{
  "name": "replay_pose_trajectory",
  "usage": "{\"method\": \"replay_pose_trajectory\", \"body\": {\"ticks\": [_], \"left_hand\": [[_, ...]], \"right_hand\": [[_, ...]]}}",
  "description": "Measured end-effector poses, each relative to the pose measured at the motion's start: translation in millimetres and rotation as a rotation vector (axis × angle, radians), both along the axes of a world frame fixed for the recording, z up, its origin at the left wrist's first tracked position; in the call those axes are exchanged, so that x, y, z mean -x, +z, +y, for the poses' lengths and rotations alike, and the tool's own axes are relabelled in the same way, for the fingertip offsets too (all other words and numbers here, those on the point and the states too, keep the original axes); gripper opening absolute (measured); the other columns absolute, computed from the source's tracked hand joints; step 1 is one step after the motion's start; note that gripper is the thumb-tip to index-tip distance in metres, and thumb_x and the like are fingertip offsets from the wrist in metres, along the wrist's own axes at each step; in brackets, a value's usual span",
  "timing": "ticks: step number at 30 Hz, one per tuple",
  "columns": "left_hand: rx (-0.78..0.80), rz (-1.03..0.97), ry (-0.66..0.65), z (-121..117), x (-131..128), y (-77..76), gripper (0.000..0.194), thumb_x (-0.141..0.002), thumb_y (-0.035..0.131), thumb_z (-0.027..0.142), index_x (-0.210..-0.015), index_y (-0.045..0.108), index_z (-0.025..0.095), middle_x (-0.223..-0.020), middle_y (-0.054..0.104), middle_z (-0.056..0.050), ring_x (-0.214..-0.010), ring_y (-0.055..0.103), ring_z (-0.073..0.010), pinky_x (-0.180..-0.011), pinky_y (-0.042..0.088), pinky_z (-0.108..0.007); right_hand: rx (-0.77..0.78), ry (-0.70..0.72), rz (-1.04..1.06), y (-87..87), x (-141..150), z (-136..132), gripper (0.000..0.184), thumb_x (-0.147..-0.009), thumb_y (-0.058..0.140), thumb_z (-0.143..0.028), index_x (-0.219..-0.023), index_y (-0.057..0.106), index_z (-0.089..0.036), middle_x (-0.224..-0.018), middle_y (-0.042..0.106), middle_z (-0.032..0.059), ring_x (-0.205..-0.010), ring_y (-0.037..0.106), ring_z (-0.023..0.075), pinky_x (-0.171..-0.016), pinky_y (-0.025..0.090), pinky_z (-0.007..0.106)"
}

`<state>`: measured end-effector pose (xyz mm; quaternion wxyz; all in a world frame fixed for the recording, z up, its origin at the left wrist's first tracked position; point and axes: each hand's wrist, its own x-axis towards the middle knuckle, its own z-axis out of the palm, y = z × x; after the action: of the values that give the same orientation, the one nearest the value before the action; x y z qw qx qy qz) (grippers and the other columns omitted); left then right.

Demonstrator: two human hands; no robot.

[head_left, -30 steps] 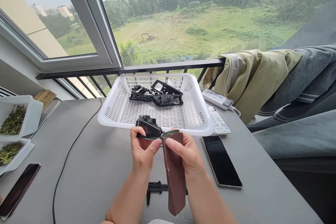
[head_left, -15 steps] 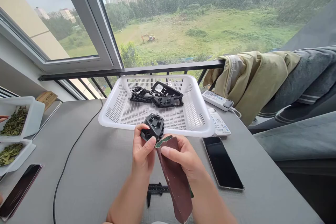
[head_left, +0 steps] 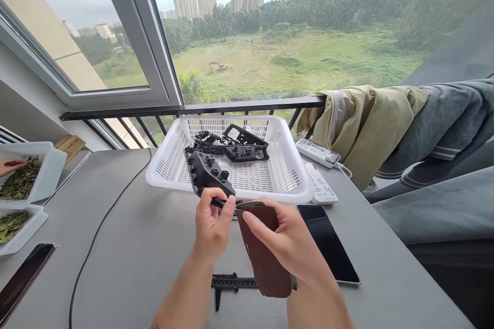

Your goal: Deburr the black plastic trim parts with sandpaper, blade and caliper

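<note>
Though tilted, black part (head_left: 205, 175) between left fingers (head_left: 210, 195).

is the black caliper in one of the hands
No, the caliper lies on the table, while the left hand holds a black part and the right hand a brown sheet.

Both forearms (head_left: 184, 290), wrists (head_left: 204, 256) and fingers (head_left: 259, 230) are bare.

Enclosed, home-like balcony: wide window (head_left: 301, 51), black railing (head_left: 250, 105), draped clothes (head_left: 397, 126).
</note>
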<state>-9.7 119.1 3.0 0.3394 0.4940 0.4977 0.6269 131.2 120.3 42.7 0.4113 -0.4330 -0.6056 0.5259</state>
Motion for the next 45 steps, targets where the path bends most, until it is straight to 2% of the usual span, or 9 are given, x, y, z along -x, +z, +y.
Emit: {"method": "replay_pose_trajectory", "body": {"ticks": [6, 11, 17, 20, 25, 32, 38, 42, 45], "left_hand": [[-0.092, 0.171, -0.028, -2.4, 3.2, 0.2, 0.012, -0.091, 0.054, 0.034, -0.091, 0.055, 0.023, -0.074, 0.055, 0.003, -0.060, 0.047, -0.0097, -0.056, 0.037, -0.022], [-0.127, 0.173, -0.088, -2.9, 3.9, 0.7, 0.011, -0.093, 0.052, 0.033, -0.096, 0.059, 0.024, -0.078, 0.058, 0.001, -0.062, 0.048, -0.0108, -0.058, 0.039, -0.023], [-0.081, -0.181, -0.163, 1.1, 7.1, 2.2, 0.017, -0.085, 0.063, 0.039, -0.088, 0.059, 0.023, -0.070, 0.050, 0.002, -0.058, 0.043, -0.0097, -0.054, 0.036, -0.022], [-0.062, -0.369, -0.331, 4.2, 10.4, 2.5, 0.026, -0.078, 0.071, 0.042, -0.084, 0.055, 0.022, -0.066, 0.046, 0.004, -0.051, 0.037, -0.0075, -0.048, 0.030, -0.022], [-0.059, -0.430, -0.521, 5.4, 11.6, 3.3, 0.039, -0.068, 0.078, 0.041, -0.079, 0.046, 0.023, -0.073, 0.057, 0.001, -0.061, 0.051, -0.0128, -0.057, 0.039, -0.025], [-0.013, -0.395, -0.441, 4.2, 5.1, 10.4, 0.052, -0.061, 0.078, 0.052, -0.071, 0.037, 0.023, -0.071, 0.057, -0.001, -0.062, 0.055, -0.0171, -0.059, 0.044, -0.032], [-0.021, -0.428, -0.464, 3.0, 1.4, 11.6, 0.052, -0.062, 0.079, 0.050, -0.069, 0.035, 0.023, -0.068, 0.053, 0.000, -0.059, 0.051, -0.0152, -0.057, 0.040, -0.030], [-0.040, -0.483, -0.475, 2.0, 2.0, 10.1, 0.050, -0.064, 0.079, 0.047, -0.070, 0.035, 0.023, -0.069, 0.053, 0.001, -0.060, 0.052, -0.0148, -0.058, 0.041, -0.029], [-0.042, -0.503, -0.473, 2.3, 1.2, 10.4, 0.049, -0.064, 0.079, 0.046, -0.070, 0.036, 0.022, -0.070, 0.053, 0.001, -0.062, 0.052, -0.0147, -0.059, 0.041, -0.028]], "right_hand": [[-0.132, -0.134, -0.149, 0.7, 1.5, -2.6, 0.025, -0.085, 0.054, -0.036, -0.067, 0.055, -0.018, -0.056, 0.051, -0.0023, -0.051, 0.042, 0.0112, -0.048, 0.036, 0.023], [-0.106, -0.093, -0.126, 2.2, -0.1, -3.9, 0.028, -0.083, 0.057, -0.038, -0.062, 0.051, -0.019, -0.052, 0.048, -0.0036, -0.048, 0.041, 0.0106, -0.044, 0.035, 0.022], [0.081, -0.194, 0.074, 7.7, -1.1, -5.1, 0.030, -0.079, 0.063, -0.044, -0.065, 0.053, -0.019, -0.054, 0.053, -0.0033, -0.047, 0.048, 0.0113, -0.042, 0.039, 0.022], [0.196, -0.120, 0.165, 10.1, -2.0, -4.2, 0.030, -0.076, 0.067, -0.046, -0.072, 0.056, -0.018, -0.054, 0.054, -0.0038, -0.045, 0.049, 0.0108, -0.042, 0.041, 0.022], [0.225, 0.017, 0.232, 12.1, -2.3, -2.7, 0.029, -0.074, 0.070, -0.042, -0.072, 0.056, -0.017, -0.059, 0.054, -0.0031, -0.048, 0.049, 0.0094, -0.044, 0.043, 0.021], [0.184, 0.064, 0.209, 17.5, -8.0, -8.7, 0.021, -0.075, 0.067, -0.034, -0.071, 0.060, -0.015, -0.059, 0.053, -0.0024, -0.050, 0.047, 0.0089, -0.044, 0.041, 0.020], [0.154, 0.037, 0.281, 17.9, -9.1, -12.9, 0.018, -0.076, 0.067, -0.033, -0.074, 0.061, -0.017, -0.056, 0.052, -0.0042, -0.045, 0.047, 0.0083, -0.042, 0.041, 0.020], [0.204, 0.132, 0.253, 17.9, -11.5, -13.8, 0.019, -0.075, 0.069, -0.034, -0.076, 0.064, -0.015, -0.060, 0.056, -0.0023, -0.048, 0.051, 0.0099, -0.043, 0.043, 0.020], [0.191, 0.071, 0.291, 16.4, -10.3, -12.4, 0.022, -0.074, 0.070, -0.036, -0.074, 0.062, -0.015, -0.058, 0.055, -0.0025, -0.047, 0.050, 0.0093, -0.042, 0.043, 0.020]]}}
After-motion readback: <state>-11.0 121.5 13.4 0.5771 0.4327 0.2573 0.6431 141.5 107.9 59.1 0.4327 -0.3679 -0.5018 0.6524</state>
